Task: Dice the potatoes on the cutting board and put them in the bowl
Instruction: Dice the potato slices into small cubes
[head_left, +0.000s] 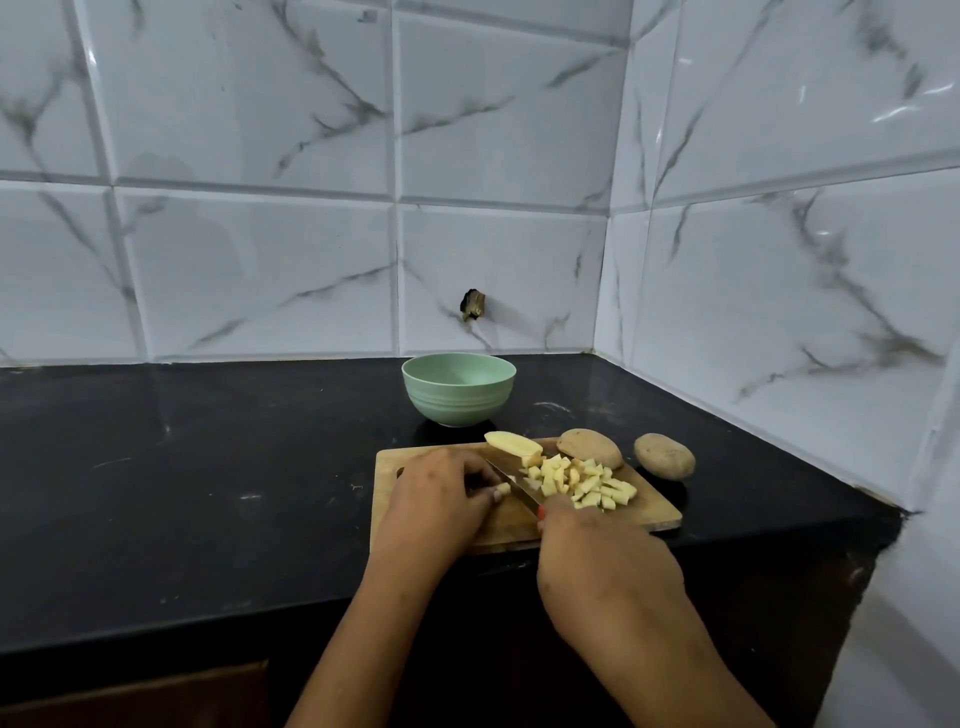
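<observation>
Black counter (182, 493), marbled tiles (249, 270), cutting board (649, 512).

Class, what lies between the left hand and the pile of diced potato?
The knife blade, held by the right hand, lies between the left hand and the diced potato pile; the head view shows it.

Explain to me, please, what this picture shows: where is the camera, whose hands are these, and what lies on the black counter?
There is no machine here. A person wears one camera on the head, so you look down at their two hands. The right hand grips a knife; the left hand holds a small potato piece on the wooden cutting board. Beside the blade lie a pile of diced potato, a cut half and an unpeeled potato. A second potato sits on the black counter right of the board. Behind stands a green bowl; no pieces show in it.
</observation>
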